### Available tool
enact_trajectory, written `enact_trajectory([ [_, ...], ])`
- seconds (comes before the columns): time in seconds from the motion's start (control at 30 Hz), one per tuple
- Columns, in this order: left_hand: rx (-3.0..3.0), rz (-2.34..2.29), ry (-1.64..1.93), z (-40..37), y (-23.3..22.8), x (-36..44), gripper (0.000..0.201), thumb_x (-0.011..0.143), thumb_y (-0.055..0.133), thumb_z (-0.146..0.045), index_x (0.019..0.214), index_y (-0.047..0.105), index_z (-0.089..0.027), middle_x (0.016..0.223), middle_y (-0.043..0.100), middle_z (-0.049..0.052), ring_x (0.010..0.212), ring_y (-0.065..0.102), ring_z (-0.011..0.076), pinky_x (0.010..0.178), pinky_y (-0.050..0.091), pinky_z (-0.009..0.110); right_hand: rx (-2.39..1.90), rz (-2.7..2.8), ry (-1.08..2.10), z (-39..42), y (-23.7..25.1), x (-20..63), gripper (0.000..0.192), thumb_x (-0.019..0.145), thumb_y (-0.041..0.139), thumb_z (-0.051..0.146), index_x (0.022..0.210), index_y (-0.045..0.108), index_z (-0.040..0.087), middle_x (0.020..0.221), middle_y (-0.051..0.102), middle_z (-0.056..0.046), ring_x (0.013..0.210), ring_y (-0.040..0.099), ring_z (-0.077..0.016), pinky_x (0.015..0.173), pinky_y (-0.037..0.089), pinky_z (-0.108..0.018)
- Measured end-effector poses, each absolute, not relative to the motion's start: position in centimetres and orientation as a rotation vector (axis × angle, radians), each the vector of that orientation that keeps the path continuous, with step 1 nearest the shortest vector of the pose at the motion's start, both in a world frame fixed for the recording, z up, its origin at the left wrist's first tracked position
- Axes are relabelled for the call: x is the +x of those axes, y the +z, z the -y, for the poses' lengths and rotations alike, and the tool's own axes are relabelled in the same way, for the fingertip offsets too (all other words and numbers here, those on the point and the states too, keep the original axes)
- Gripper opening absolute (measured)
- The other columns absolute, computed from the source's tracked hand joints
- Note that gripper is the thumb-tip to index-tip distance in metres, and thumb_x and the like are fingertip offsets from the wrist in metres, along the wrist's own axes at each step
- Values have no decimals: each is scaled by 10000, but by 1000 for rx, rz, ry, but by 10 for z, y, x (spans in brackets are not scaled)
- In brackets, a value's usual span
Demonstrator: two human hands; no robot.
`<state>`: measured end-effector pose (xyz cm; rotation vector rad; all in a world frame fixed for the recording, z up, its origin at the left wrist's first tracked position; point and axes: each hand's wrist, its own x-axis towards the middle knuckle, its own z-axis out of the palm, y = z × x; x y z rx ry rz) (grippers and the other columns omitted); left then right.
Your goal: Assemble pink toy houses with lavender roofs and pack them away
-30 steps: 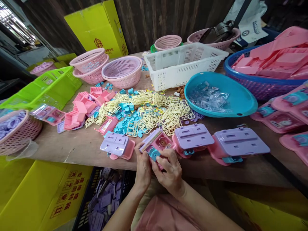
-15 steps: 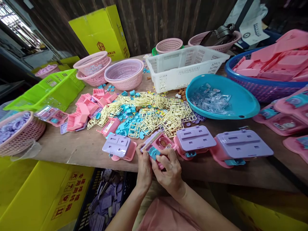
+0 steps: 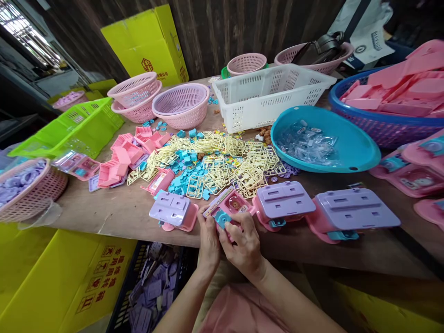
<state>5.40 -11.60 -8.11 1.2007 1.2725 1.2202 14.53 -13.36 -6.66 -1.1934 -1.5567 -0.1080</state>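
Between my two hands is a small pink toy pet house (image 3: 233, 203) with a lettered lilac strip, a clear window and a turquoise part on its front. My left hand (image 3: 208, 238) grips its left side. My right hand (image 3: 244, 245) is closed on the lower right, with fingertips at the turquoise part (image 3: 222, 218). Part of the toy's lower edge is hidden by my fingers. To the left stands a pink toy box with a lilac top (image 3: 169, 208). Two similar lilac-topped boxes (image 3: 286, 198) (image 3: 357, 208) stand to the right.
Cream sprue frames (image 3: 248, 173) and turquoise pieces (image 3: 183, 178) are heaped behind my hands. A turquoise basin (image 3: 357, 138) holds clear parts. Behind stand a white crate (image 3: 243, 113) and pink baskets (image 3: 182, 121). A dark crate of lilac parts (image 3: 152, 286) sits below the table edge.
The view has shifted slightly, so the surroundings sit a little differently in the picture. Both hands keep hold of the toy pet house, with hardly any change in grip.
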Motion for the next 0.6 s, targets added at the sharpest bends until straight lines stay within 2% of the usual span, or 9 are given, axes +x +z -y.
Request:
enact_trajectory([
  [0.33,1120,-1282,1245,117,-81,56,383,868,394,-549,1033,439,-207,883,555,6,787,550,140,776,457,282,-1296,1548,28,133,-54,144,141,787,529,96,700,476,193,775,459,-33,723,480,-161,658,496,-332],
  [0.6,1211,-1276,1241,116,-78,56,337,894,346,-528,1019,408,-220,946,530,17,850,538,141,808,437,281,-1198,1566,5,137,-61,149,103,804,539,108,843,531,203,849,506,-51,764,510,-169,653,504,-329],
])
